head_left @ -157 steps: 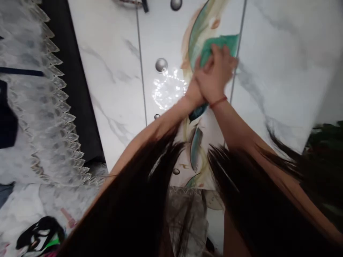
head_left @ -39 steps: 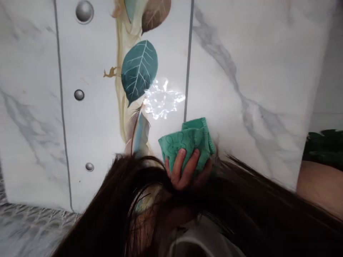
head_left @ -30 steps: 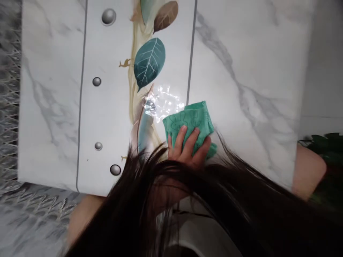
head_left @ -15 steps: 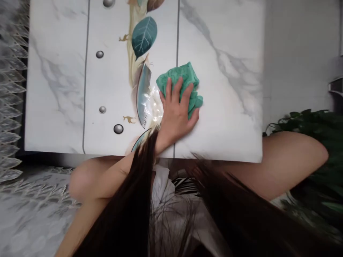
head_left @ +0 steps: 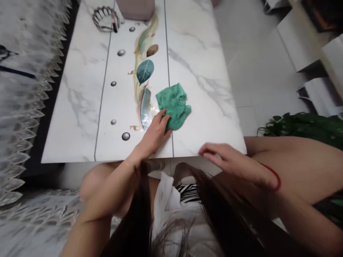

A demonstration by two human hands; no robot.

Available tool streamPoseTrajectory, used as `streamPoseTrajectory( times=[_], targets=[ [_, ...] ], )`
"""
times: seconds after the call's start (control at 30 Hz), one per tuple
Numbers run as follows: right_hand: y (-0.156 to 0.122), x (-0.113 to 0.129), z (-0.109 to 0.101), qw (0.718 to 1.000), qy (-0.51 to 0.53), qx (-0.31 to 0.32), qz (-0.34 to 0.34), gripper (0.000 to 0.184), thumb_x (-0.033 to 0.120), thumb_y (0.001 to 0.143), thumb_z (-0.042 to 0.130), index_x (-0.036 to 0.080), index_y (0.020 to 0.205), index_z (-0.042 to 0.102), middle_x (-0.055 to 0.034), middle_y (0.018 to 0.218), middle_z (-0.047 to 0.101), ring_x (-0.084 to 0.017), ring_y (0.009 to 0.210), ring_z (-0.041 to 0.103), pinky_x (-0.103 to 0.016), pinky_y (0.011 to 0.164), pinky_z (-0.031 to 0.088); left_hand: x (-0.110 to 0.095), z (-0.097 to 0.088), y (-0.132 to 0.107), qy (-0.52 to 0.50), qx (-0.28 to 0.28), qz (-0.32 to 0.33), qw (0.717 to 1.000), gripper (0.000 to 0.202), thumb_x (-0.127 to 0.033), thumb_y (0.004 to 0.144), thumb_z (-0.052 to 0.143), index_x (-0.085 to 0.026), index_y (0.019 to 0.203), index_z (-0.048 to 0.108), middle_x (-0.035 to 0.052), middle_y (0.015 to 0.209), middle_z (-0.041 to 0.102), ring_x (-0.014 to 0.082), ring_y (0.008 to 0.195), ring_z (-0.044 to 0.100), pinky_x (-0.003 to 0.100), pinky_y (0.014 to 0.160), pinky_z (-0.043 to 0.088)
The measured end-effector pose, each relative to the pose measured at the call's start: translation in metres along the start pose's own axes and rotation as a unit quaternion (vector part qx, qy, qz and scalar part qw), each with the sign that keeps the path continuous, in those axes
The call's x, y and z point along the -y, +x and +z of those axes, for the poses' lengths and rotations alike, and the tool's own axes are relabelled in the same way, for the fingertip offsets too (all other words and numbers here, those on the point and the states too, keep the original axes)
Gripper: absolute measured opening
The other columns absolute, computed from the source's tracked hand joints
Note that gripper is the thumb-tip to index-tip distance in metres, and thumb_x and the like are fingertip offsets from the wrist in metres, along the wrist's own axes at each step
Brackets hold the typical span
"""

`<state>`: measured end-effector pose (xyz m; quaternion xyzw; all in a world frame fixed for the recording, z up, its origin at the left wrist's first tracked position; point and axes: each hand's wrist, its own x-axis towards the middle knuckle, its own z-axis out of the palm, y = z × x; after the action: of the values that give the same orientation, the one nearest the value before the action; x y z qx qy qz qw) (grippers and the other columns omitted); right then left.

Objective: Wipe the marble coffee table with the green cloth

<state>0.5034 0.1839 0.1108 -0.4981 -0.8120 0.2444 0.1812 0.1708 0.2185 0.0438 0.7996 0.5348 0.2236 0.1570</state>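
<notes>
A crumpled green cloth (head_left: 174,107) lies on the white marble-patterned tabletop (head_left: 203,121), just right of the printed leaf and feather design. My left hand (head_left: 157,132) is at the cloth's lower left edge, its fingertips gripping that corner while most of the cloth lies flat beyond them. At the front edge of the table, to the right, hovers my right hand (head_left: 225,157). It holds nothing; its fingers are loosely bent, with a gap between them and the thumb. A red cord (head_left: 276,176) circles the right wrist.
At the far end stand a pinkish box-like container (head_left: 136,9) and a dark coiled hair band (head_left: 103,19) with a small tube (head_left: 114,23) beside it. Lace-edged fabric (head_left: 48,85) borders the left side. A leafy plant (head_left: 302,128) grows at the right, near my knee.
My left hand has drawn back from the top of the cloth to its near edge, and the cloth looks more spread. My right hand has come into view. More of the table's far end shows.
</notes>
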Motion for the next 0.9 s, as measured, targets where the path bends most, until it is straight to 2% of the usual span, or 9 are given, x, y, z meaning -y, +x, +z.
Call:
streamPoseTrajectory(
  times=[0.1, 0.17, 0.3, 0.4, 0.47, 0.6, 0.67, 0.77, 0.9],
  targets=[
    [0.052, -0.01, 0.019, 0.997, -0.044, 0.062, -0.027, 0.028, 0.021, 0.116, 0.065, 0.016, 0.135, 0.086, -0.0185, 0.135, 0.084, -0.032, 0.122, 0.077, -0.044, 0.108, 0.066, 0.009, 0.004, 0.009, -0.015, -0.009, 0.042, 0.999, 0.074, -0.003, 0.097, 0.064, -0.016, 0.17, 0.06, 0.0313, 0.19, 0.054, 0.0419, 0.179, 0.057, 0.067, 0.148, 0.053],
    [0.093, -0.01, 0.038, 0.995, -0.092, 0.038, -0.01, 0.042, 0.021, 0.108, 0.074, 0.01, 0.148, 0.081, -0.0273, 0.155, 0.076, -0.042, 0.144, 0.068, -0.055, 0.119, 0.061, 0.007, 0.004, 0.015, -0.03, -0.045, 0.072, 0.996, 0.073, -0.002, 0.096, 0.062, -0.016, 0.168, 0.063, 0.0294, 0.186, 0.06, 0.0401, 0.174, 0.063, 0.064, 0.143, 0.059],
    [0.148, -0.004, 0.046, 0.997, -0.056, -0.037, -0.034, 0.028, 0.014, 0.097, 0.073, 0.015, 0.124, 0.08, -0.0254, 0.156, 0.074, -0.045, 0.155, 0.06, -0.059, 0.125, 0.055, -0.005, -0.019, 0.032, -0.051, -0.16, 0.072, 0.983, 0.04, -0.012, 0.106, 0.068, -0.022, 0.142, 0.082, 0.0165, 0.157, 0.084, 0.0332, 0.144, 0.081, 0.055, 0.129, 0.068],
    [0.162, 0.003, 0.014, 0.989, 0.109, -0.056, -0.077, 0.012, 0.014, 0.097, 0.069, 0.021, 0.108, 0.07, -0.0124, 0.116, 0.077, -0.032, 0.117, 0.071, -0.044, 0.102, 0.06, -0.017, -0.05, 0.041, -0.116, -0.25, 0.011, 0.961, 0.022, -0.026, 0.113, 0.069, -0.024, 0.128, 0.085, 0.0097, 0.132, 0.09, 0.0294, 0.124, 0.084, 0.046, 0.115, 0.07],
    [0.169, 0.013, -0.016, 0.969, 0.225, -0.046, -0.086, 0.007, 0.02, 0.102, 0.071, 0.022, 0.108, 0.068, -0.0041, 0.096, 0.069, -0.023, 0.091, 0.066, -0.034, 0.083, 0.056, -0.024, -0.069, 0.043, -0.173, -0.295, -0.036, 0.939, 0.025, -0.042, 0.12, 0.068, -0.023, 0.127, 0.084, 0.0074, 0.121, 0.087, 0.0255, 0.11, 0.081, 0.039, 0.102, 0.07],
    [0.198, 0.042, -0.065, 0.942, 0.32, 0.05, -0.086, 0.026, 0.033, 0.103, 0.092, 0.02, 0.1, 0.07, 0.001, 0.084, 0.062, -0.015, 0.08, 0.059, -0.026, 0.069, 0.045, -0.024, -0.087, 0.045, -0.255, -0.317, -0.09, 0.909, 0.048, -0.069, 0.117, 0.076, -0.022, 0.123, 0.082, 0.0054, 0.109, 0.081, 0.0207, 0.092, 0.074, 0.031, 0.085, 0.065],
    [0.215, 0.058, -0.084, 0.945, 0.298, 0.094, -0.098, 0.034, 0.034, 0.1, 0.1, 0.018, 0.094, 0.071, 0.0018, 0.083, 0.062, -0.013, 0.082, 0.059, -0.024, 0.071, 0.044, -0.015, -0.092, 0.05, -0.295, -0.302, -0.104, 0.9, 0.056, -0.076, 0.111, 0.082, -0.022, 0.121, 0.083, 0.0054, 0.105, 0.079, 0.0217, 0.092, 0.073, 0.032, 0.084, 0.065],
    [0.226, 0.074, -0.111, 0.967, 0.194, 0.092, -0.137, 0.025, 0.024, 0.103, 0.095, 0.015, 0.093, 0.074, 0.0021, 0.087, 0.064, -0.012, 0.09, 0.061, -0.023, 0.081, 0.046, -0.005, -0.104, 0.056, -0.31, -0.296, -0.083, 0.899, 0.065, -0.086, 0.103, 0.087, -0.023, 0.121, 0.084, 0.0066, 0.107, 0.08, 0.0254, 0.098, 0.075, 0.036, 0.09, 0.067],
    [0.206, 0.061, -0.122, 0.981, 0.022, 0.076, -0.176, 0.019, 0.025, 0.109, 0.088, 0.016, 0.096, 0.078, -0.0017, 0.093, 0.07, -0.019, 0.101, 0.07, -0.027, 0.092, 0.054, -0.007, -0.125, 0.051, -0.282, -0.217, -0.045, 0.934, 0.057, -0.079, 0.107, 0.083, -0.024, 0.122, 0.087, 0.0092, 0.115, 0.085, 0.0291, 0.107, 0.081, 0.042, 0.099, 0.07]
  ],
)
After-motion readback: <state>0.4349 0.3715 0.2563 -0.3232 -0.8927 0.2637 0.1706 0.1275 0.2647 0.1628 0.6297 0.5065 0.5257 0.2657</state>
